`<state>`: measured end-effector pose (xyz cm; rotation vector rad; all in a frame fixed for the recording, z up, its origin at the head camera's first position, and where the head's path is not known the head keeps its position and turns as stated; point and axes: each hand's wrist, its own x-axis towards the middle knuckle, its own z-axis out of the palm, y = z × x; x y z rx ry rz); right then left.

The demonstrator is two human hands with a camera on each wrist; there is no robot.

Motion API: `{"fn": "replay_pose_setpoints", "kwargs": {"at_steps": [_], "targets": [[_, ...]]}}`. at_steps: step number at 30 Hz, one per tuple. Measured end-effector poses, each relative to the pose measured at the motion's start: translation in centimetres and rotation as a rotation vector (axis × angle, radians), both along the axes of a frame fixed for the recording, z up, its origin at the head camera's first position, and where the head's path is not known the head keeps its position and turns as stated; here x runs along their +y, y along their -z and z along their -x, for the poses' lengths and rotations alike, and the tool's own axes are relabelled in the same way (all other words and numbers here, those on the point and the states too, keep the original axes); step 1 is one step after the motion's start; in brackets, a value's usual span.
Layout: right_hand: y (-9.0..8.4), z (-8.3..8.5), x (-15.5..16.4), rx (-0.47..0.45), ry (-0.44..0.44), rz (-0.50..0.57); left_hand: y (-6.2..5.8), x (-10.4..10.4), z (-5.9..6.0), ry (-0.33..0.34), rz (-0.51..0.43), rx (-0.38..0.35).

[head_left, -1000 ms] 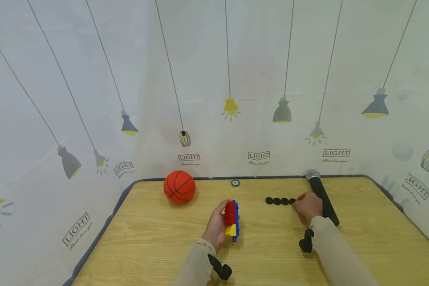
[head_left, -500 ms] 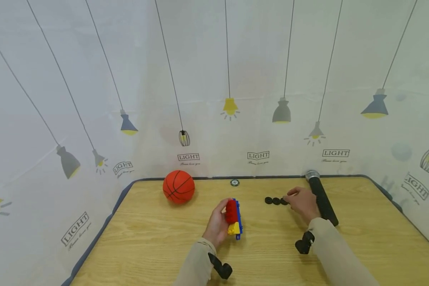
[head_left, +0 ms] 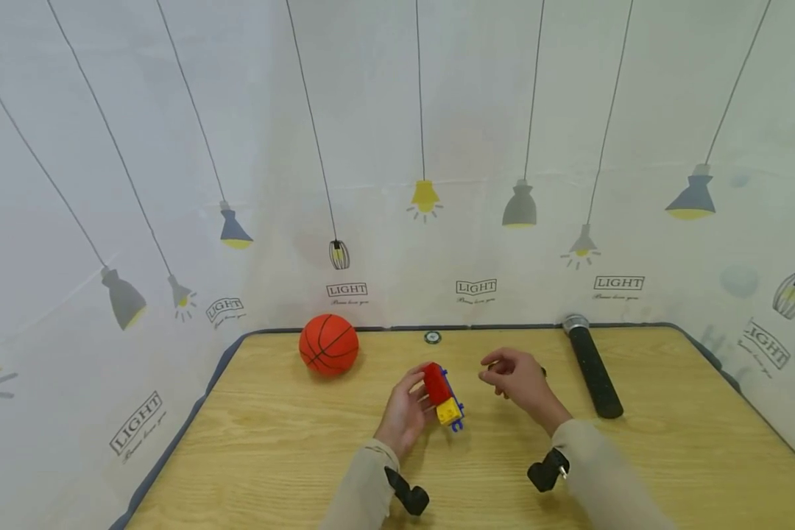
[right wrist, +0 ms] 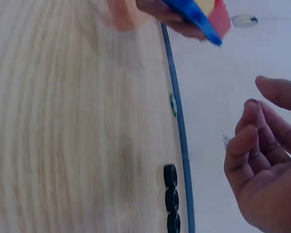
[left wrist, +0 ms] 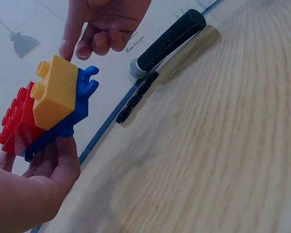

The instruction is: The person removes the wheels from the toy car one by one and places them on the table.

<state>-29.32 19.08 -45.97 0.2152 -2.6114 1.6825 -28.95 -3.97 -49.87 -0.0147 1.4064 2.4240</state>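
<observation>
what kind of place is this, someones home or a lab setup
Most likely a staged recording setup, not a lived-in room. A wooden table is walled on three sides by a lamp-print curtain, and it holds unrelated props: a small basketball, a microphone and a toy brick block.

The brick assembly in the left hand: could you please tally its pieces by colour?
red brick: 1
yellow brick: 1
blue base: 1
Total: 3 pieces, joined as one brick assembly, which the left hand grips.
</observation>
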Motion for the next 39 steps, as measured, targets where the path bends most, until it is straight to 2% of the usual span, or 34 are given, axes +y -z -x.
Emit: {"fn": "replay_pose_setpoints", "kwargs": {"at_steps": [4,8,13,18,25,28,31,35,39], "targets": [[0.1,-0.8,-1.3,0.055,-0.082,-0.042,0.0,0.1,0.2,-0.023,0.005,0.031],[0.5,-1.6,-2.5,0.141,-0.112,-0.123,0.0,0.2,0.4,-0.060,-0.002,0.038],[1.1,-2.3,-3.3,0.207,-0.091,-0.203,0.0,0.2,0.4,-0.078,-0.008,0.059],[1.5,-2.5,-3.5,0.263,-0.052,-0.267,-0.1,0.1,0.4,-0.057,0.006,0.087],[1.6,-2.5,-3.4,0.340,-0.047,-0.363,0.1,0.1,0.3,-0.047,0.025,0.113],[1.7,-2.4,-3.1,0.332,-0.029,-0.372,0.0,0.2,0.3,-0.054,0.092,0.135],[1.8,-2.2,-2.7,0.320,-0.008,-0.392,0.0,0.2,0.3,-0.048,0.208,0.176],[1.8,-1.8,-2.1,0.324,-0.008,-0.432,0.1,-0.1,0.6,-0.025,0.399,0.238],[1.9,-1.2,-1.5,0.333,-0.030,-0.465,0.1,-0.3,0.8,-0.020,0.628,0.355]]}}
